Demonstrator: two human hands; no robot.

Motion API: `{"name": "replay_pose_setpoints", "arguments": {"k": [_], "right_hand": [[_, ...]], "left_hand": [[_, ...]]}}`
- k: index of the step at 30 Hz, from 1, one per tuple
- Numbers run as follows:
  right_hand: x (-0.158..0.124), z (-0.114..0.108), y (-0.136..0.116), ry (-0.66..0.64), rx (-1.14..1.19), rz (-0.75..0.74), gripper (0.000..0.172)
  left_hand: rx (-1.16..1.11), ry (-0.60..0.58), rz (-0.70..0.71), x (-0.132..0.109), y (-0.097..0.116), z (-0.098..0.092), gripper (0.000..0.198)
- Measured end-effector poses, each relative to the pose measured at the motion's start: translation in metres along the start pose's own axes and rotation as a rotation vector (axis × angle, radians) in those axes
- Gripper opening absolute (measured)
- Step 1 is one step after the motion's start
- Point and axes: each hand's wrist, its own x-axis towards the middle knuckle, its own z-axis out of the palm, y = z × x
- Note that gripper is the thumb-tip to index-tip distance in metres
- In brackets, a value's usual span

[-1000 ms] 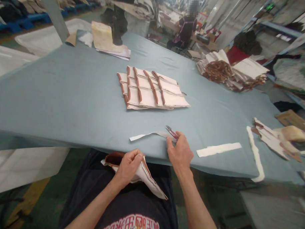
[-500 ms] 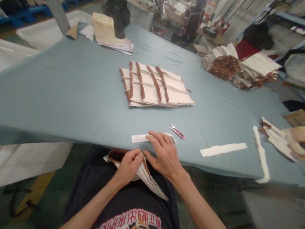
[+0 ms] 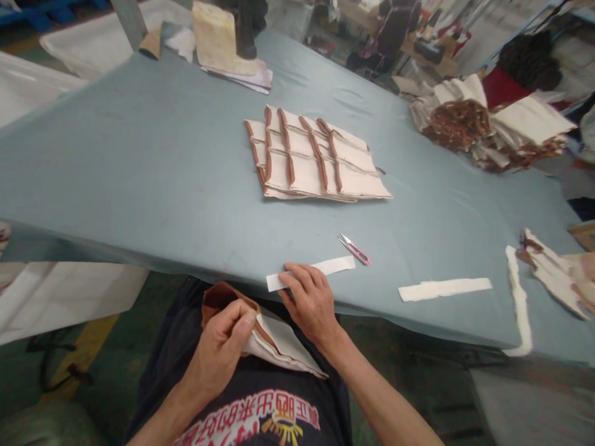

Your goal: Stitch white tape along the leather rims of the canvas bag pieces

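My left hand (image 3: 225, 341) is closed, thumb and fingers pinching the upper edge of a cream fabric pouch (image 3: 288, 343) with brown trim. The pouch lies tilted on my lap, its brown-lined mouth gaping at the left. At the near table edge, my right hand (image 3: 309, 301) rests with loosely curved, parted fingers across a white strip (image 3: 339, 265). The fingers cover part of the strip. Just beyond it lie pink-handled thread snips (image 3: 356, 250), blades apart.
Stacked cream pieces with brown edging (image 3: 309, 161) lie mid-table. A second white strip (image 3: 444, 290) and a bent white strip (image 3: 518, 302) are to the right. Bundled fabric (image 3: 460, 121) sits at the back right. A metal post (image 3: 124, 12) rises at the far left.
My right hand has drawn away from the pouch and now lies over the white strip, whose left end has come nearer me. My left hand has moved left and down, still pinching the pouch.
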Motion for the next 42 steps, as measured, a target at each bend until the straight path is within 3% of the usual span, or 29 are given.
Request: {"name": "replay_pose_setpoints", "arguments": {"k": [8, 10, 13, 16, 18, 22, 29, 42], "right_hand": [[0.021, -0.009, -0.005, 0.033, 0.196, 0.158, 0.023], [0.03, -0.03, -0.014, 0.051, 0.266, 0.217, 0.026], [0.034, -0.082, -0.037, 0.011, 0.434, 0.32, 0.028], [0.024, -0.132, -0.06, -0.329, 1.072, 0.629, 0.037], [0.014, -0.146, -0.07, -0.427, 1.174, 0.725, 0.035], [0.003, -0.136, -0.076, -0.391, 1.014, 0.757, 0.021], [0.006, -0.127, -0.07, -0.242, 0.89, 0.707, 0.023], [0.004, -0.117, -0.054, -0.293, 0.935, 0.813, 0.027]], "left_hand": [[0.039, -0.021, -0.027, 0.001, 0.017, -0.008, 0.037], [0.015, -0.037, -0.05, 0.001, 0.022, -0.007, 0.037], [-0.01, -0.038, -0.057, 0.003, 0.031, -0.006, 0.037], [-0.017, -0.029, -0.051, 0.005, 0.038, -0.006, 0.035], [-0.016, -0.028, -0.052, 0.006, 0.041, -0.005, 0.034], [-0.029, -0.048, -0.045, 0.008, 0.042, 0.0, 0.036], [-0.125, -0.102, -0.066, 0.008, 0.052, 0.014, 0.035], [-0.092, -0.157, -0.101, 0.009, 0.055, 0.022, 0.037]]}}
